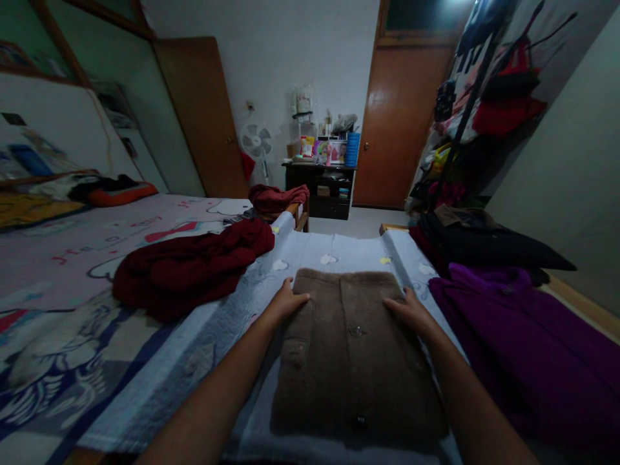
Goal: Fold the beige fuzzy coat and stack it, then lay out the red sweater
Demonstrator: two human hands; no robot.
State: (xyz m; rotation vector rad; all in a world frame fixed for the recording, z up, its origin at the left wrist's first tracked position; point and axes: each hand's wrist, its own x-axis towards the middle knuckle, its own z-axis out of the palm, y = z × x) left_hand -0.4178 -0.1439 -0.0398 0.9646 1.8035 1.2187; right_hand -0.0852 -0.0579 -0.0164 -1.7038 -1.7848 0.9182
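Observation:
A brown garment with buttons down its middle (358, 368) lies folded into a rough rectangle on the light blue sheet (329, 247). My left hand (289, 299) is at its upper left corner, thumb on top of the fabric and fingers along the edge. At the upper right corner, my right hand (405, 306) has its thumb over the cloth in the same way, with its other fingers mostly hidden. Both hands pinch the garment's edges.
Dark red cloth (194, 265) lies crumpled to the left. On the right are a purple garment (527, 349) and a pile of dark clothes (484, 242). Beyond the bed stand a fan (258, 142) and a black cabinet (320, 187).

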